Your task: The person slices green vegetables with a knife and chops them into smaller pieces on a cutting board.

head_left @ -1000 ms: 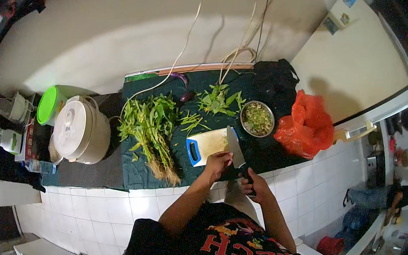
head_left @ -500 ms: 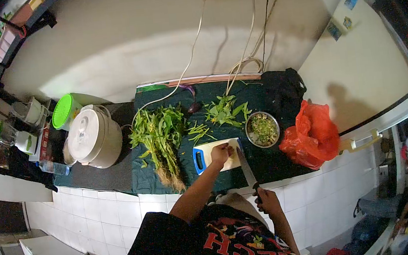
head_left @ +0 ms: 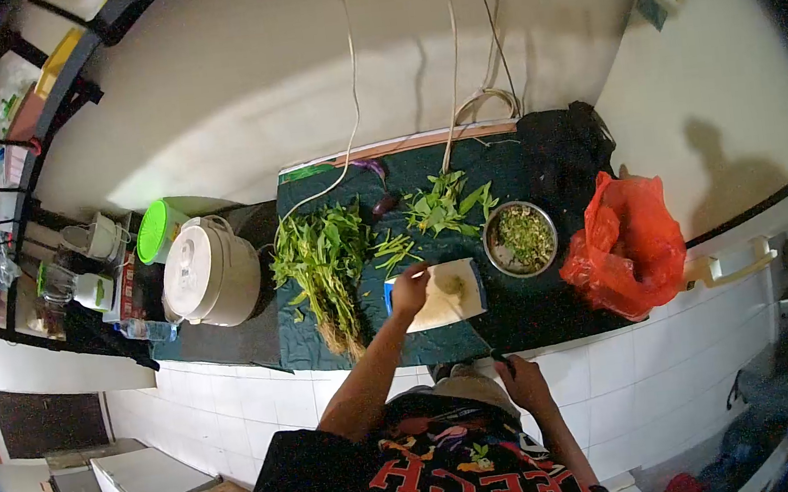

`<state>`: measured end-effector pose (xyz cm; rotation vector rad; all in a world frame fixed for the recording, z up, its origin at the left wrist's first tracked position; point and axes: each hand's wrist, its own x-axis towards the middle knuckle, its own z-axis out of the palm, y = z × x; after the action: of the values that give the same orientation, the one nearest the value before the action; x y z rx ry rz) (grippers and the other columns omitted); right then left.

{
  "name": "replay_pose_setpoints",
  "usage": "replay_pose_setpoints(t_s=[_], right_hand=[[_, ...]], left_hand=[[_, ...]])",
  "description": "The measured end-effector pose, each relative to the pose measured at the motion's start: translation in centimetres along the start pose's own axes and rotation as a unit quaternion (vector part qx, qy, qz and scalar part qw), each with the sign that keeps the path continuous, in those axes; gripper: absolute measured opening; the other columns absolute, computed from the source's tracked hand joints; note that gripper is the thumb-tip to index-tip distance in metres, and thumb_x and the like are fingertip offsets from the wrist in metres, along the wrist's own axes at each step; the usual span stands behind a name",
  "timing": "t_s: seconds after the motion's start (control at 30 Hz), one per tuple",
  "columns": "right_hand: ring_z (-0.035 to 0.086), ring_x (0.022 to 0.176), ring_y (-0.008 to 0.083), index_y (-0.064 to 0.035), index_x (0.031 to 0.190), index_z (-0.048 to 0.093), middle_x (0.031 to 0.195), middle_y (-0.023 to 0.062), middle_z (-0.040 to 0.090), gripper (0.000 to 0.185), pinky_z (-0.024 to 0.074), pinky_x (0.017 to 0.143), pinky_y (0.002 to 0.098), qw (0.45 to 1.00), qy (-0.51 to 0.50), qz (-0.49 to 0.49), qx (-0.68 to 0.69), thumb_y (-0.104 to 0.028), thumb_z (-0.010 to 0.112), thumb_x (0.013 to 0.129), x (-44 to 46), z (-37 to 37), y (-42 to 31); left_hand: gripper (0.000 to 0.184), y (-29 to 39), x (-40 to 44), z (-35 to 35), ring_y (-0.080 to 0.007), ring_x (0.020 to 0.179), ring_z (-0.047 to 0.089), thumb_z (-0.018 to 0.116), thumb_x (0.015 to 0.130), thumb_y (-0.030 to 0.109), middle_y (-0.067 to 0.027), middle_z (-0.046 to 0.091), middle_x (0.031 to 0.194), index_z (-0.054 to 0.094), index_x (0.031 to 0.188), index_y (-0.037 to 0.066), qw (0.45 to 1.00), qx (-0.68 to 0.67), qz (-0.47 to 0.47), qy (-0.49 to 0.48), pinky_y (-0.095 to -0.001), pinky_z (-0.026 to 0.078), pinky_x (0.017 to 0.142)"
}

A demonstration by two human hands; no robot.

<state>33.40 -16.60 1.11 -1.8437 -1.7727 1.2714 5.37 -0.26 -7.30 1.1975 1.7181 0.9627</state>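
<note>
My left hand (head_left: 410,290) is above the left side of the white cutting board (head_left: 435,314) with blue ends, its fingers partly stretched toward cut green stems (head_left: 394,249); it appears to hold nothing. A small heap of chopped greens (head_left: 453,286) lies on the board. My right hand (head_left: 527,386) grips the dark handle of a kitchen knife (head_left: 477,333), whose blurred blade points up toward the board's lower right part. Just right of the board stands a metal bowl (head_left: 555,246) containing chopped greens. Loose leaves (head_left: 448,207) lie behind the board.
A large bunch of leafy greens with roots (head_left: 326,258) lies left of the board. Further left stand a white rice cooker (head_left: 211,270) and a green-lidded container (head_left: 160,230). A red plastic bag (head_left: 625,246) sits at the right, purple eggplants (head_left: 385,205) at the back, near hanging cables (head_left: 454,67).
My left hand has moved from the board's middle to its left side, uncovering the chopped heap. The knife has drawn back toward me. The view has shifted slightly.
</note>
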Motion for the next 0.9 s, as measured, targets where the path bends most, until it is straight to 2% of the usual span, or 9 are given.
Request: replay_pose_setpoints(t_s=[0.07,0.1,0.2,0.33,0.43,0.53,0.63,0.73,0.9], right_hand=[[0.064,0.083,0.0428,0.0034,0.100,0.061,0.085,0.0261,0.065,0.043,0.0493,0.074,0.0492,0.994,-0.033,-0.085,-0.065,-0.039,0.052,0.094,1.5,2.2,1.5],[0.062,0.092,0.0445,0.0027,0.105,0.060,0.091,0.0273,0.065,0.045,0.0483,0.081,0.0510,0.993,-0.105,-0.035,-0.039,-0.040,0.052,0.093,2.4,1.5,-0.9],[0.062,0.090,0.0453,0.0027,0.106,0.059,0.091,0.0268,0.065,0.045,0.0483,0.080,0.0512,0.992,-0.062,-0.070,-0.085,-0.040,0.052,0.094,4.4,5.0,-0.6],[0.062,0.092,0.0454,0.0038,0.108,0.058,0.093,0.0273,0.065,0.049,0.0480,0.080,0.0519,0.990,-0.120,-0.045,-0.059,-0.042,0.050,0.094,5.4,2.8,-2.4],[0.062,0.092,0.0460,0.0051,0.111,0.056,0.094,0.0281,0.064,0.052,0.0480,0.079,0.0523,0.986,-0.078,-0.094,-0.110,-0.044,0.049,0.095,5.2,2.2,0.2],[0.061,0.090,0.0480,0.0037,0.113,0.056,0.092,0.0287,0.064,0.051,0.0475,0.077,0.0530,0.988,0.021,-0.131,-0.076,-0.044,0.048,0.095,5.4,1.8,2.2],[0.060,0.090,0.0485,0.0040,0.113,0.056,0.094,0.0299,0.063,0.051,0.0471,0.077,0.0525,0.996,0.011,-0.057,-0.064,-0.043,0.047,0.096,5.2,0.4,2.6],[0.060,0.095,0.0458,-0.0046,0.120,0.054,0.109,0.0273,0.060,0.041,0.0479,0.082,0.0541,0.997,0.036,-0.054,-0.044,-0.037,0.047,0.096,4.9,1.0,4.0],[0.061,0.088,0.0476,-0.0001,0.111,0.057,0.091,0.0288,0.064,0.035,0.0486,0.075,0.0507,1.000,0.027,-0.005,-0.005,-0.031,0.052,0.095,1.2,-0.3,1.3]], left_hand=[[0.021,-0.7,-1.2,-2.3,-0.0156,0.078,0.070,0.066,0.089,0.022,-0.0089,0.073,0.087,0.072,0.098,0.004,0.987,-0.147,-0.059,0.004,-0.0287,0.053,0.063],[0.020,0.0,-2.1,-3.4,-0.0137,0.078,0.070,0.067,0.088,0.021,-0.0079,0.073,0.085,0.072,0.097,0.003,0.991,-0.078,-0.102,0.020,-0.0271,0.053,0.063],[0.019,2.6,-4.4,-5.8,-0.0135,0.077,0.070,0.069,0.086,0.020,-0.0074,0.072,0.081,0.072,0.096,0.003,0.983,0.035,-0.178,0.016,-0.0278,0.054,0.065],[0.017,-1.2,-4.7,-5.7,-0.0257,0.083,0.069,0.068,0.084,0.014,-0.0133,0.071,0.095,0.072,0.098,0.007,0.997,0.058,-0.032,0.036,-0.0358,0.052,0.072],[0.022,-2.1,-3.5,-5.0,-0.0366,0.090,0.062,0.062,0.082,0.008,-0.0181,0.065,0.100,0.069,0.102,0.007,0.965,0.223,0.139,0.021,-0.0415,0.052,0.077],[0.023,-0.6,-2.3,-4.2,-0.0376,0.091,0.062,0.060,0.083,0.007,-0.0182,0.064,0.101,0.069,0.104,0.008,0.941,0.296,0.167,0.012,-0.0439,0.051,0.078],[0.022,1.9,-0.6,-3.0,-0.0386,0.097,0.060,0.054,0.087,0.011,-0.0171,0.063,0.102,0.068,0.103,0.010,0.930,0.346,0.124,-0.032,-0.0448,0.051,0.080],[0.025,2.3,2.4,-2.3,-0.0369,0.101,0.059,0.048,0.089,0.017,-0.0150,0.063,0.105,0.068,0.103,0.012,0.887,0.429,0.155,-0.070,-0.0446,0.051,0.081],[0.023,-0.1,7.0,-1.5,-0.0320,0.104,0.059,0.051,0.085,0.014,-0.0096,0.063,0.107,0.069,0.099,0.014,0.849,0.465,0.229,-0.105,-0.0430,0.051,0.086]])
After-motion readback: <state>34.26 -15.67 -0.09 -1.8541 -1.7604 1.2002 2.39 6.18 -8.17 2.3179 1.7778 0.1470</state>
